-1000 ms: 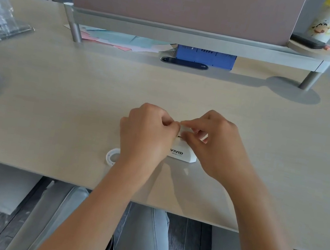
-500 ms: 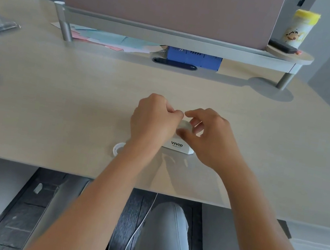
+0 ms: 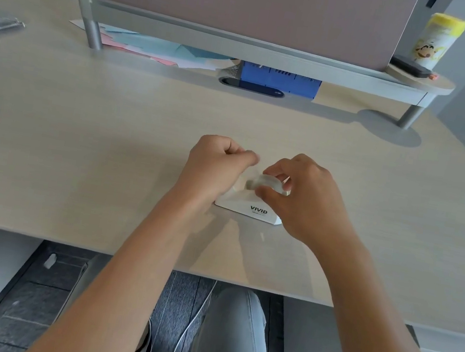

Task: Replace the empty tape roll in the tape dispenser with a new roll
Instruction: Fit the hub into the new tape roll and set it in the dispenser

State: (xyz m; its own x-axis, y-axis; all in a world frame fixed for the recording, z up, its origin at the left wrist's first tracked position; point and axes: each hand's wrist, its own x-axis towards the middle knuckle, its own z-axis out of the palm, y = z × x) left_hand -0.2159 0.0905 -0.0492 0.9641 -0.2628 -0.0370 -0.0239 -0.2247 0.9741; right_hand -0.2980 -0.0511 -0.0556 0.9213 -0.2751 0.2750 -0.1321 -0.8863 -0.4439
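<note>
A white dispenser marked VIVID sits on the pale surface, near its front edge, with both hands at work on it. The right hand pinches a clear roll between thumb and fingers at the top of the dispenser, right over the cradle; whether the roll is seated or just above it cannot be told. The left hand is closed into a loose fist on the dispenser's left side, thumb tip pressed to the forefinger as if nipping the tape's free end, though no strip can be made out. The step in hand appears to be fitting the new roll and leading its end toward the cutter. The next move likely calls for pressing the roll fully home while the left hand draws the end taut across the dispenser's left tip. The empty roll is not visible.
</note>
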